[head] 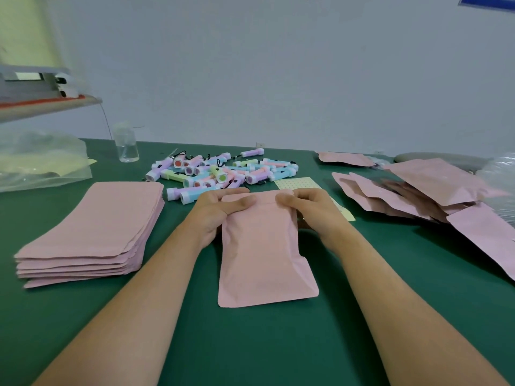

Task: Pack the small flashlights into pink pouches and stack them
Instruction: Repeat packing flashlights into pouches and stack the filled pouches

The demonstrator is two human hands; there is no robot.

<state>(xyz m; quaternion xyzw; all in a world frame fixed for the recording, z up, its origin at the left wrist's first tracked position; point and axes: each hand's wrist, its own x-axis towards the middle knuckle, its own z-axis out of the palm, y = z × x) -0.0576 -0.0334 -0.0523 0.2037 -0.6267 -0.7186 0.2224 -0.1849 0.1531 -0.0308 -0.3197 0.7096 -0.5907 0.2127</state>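
A pink pouch point(264, 252) lies on the green table in front of me, its top end held up. My left hand point(220, 210) pinches the pouch's top left corner, thumb on the front. My right hand point(312, 207) pinches the top right corner the same way. Behind the hands lies a heap of small pastel flashlights point(223, 171). A neat stack of flat pink pouches point(92, 235) sits at the left. A loose pile of bulging pink pouches point(423, 190) spreads over the right side. What is inside the held pouch is hidden.
A clear plastic bottle point(126, 146) stands at the back left, near a crumpled clear plastic bag point(41, 160). A yellow dotted sheet point(301, 185) lies under my right hand. More clear plastic point(501, 174) sits at the far right edge. A shelf point(47, 104) juts out upper left.
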